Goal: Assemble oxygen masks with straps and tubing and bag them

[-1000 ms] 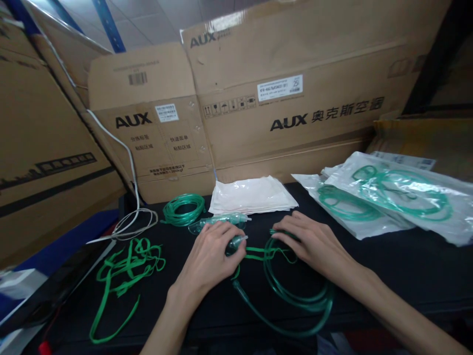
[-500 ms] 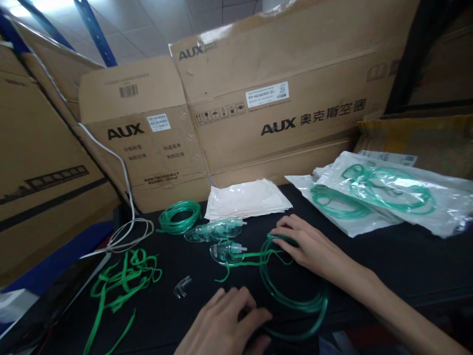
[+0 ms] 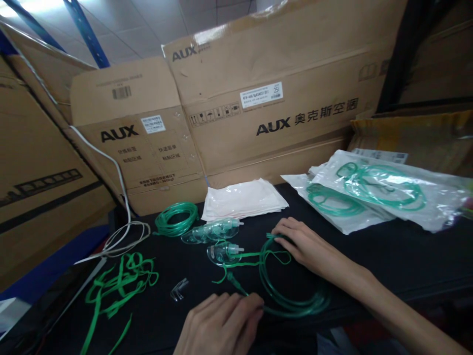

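Note:
A loose coil of green tubing lies on the black table, its top pinched by my right hand near a tube end. My left hand grips the same tubing at the lower left, fingers closed; a green connector sticks out beyond its fingertips. Just behind rests a clear mask with a white nozzle, and its green elastic strap stretches right, into the coil. Several nested clear masks lie farther back.
Green straps lie tangled at left, beside small metal strips. Another tubing coil and white pouches sit at the back. Bagged tubing sets are at right. Cardboard boxes wall the rear; a white cable hangs left.
My left hand has closed on the tubing, and the green connector now shows past its fingers. My right hand stays at the top of the coil. The view has shifted slightly.

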`<control>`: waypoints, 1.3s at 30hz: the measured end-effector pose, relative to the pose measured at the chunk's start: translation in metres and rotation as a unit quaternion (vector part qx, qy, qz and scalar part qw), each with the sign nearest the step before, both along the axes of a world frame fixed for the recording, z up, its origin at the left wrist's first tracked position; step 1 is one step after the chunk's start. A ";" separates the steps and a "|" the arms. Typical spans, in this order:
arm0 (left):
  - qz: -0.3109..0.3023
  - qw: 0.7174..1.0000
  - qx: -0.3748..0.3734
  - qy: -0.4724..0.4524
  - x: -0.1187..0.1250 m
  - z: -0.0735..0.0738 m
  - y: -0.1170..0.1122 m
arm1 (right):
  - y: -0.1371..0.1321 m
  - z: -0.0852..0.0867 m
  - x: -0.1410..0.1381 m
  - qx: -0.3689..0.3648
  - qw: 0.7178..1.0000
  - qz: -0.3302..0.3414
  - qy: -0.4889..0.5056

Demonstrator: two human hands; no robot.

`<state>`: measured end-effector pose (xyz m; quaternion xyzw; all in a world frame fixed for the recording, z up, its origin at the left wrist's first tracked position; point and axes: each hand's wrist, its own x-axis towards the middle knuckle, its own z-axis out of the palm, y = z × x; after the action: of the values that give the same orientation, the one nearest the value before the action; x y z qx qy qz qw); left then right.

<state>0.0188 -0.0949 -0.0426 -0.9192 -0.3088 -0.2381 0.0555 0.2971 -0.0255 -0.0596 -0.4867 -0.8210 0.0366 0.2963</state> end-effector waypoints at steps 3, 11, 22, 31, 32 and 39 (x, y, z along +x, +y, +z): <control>0.002 0.995 -0.064 -0.083 0.010 0.003 0.003 | 0.001 -0.004 0.000 0.013 1.000 -0.007 0.015; 0.125 0.961 -0.152 -0.192 0.034 -0.011 0.024 | 0.005 -0.007 0.001 0.021 0.998 -0.008 0.051; 0.147 0.949 -0.230 -0.156 0.059 0.013 0.046 | 0.001 0.009 -0.002 0.029 0.993 0.013 0.116; 0.129 0.934 -0.269 -0.198 0.063 0.019 0.046 | -0.002 0.014 0.000 0.048 0.980 0.074 0.179; 0.132 0.933 -0.268 -0.199 0.063 0.020 0.046 | -0.002 0.014 0.000 0.057 0.979 0.078 0.179; 0.148 0.927 -0.276 -0.205 0.063 0.028 0.045 | -0.004 0.013 -0.001 0.085 0.971 0.078 0.211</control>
<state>0.0815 -0.0495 -0.0141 -0.7731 -0.4994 -0.3158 -0.2307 0.2963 -0.0300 -0.0463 -0.3749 -0.7754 0.0916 0.4997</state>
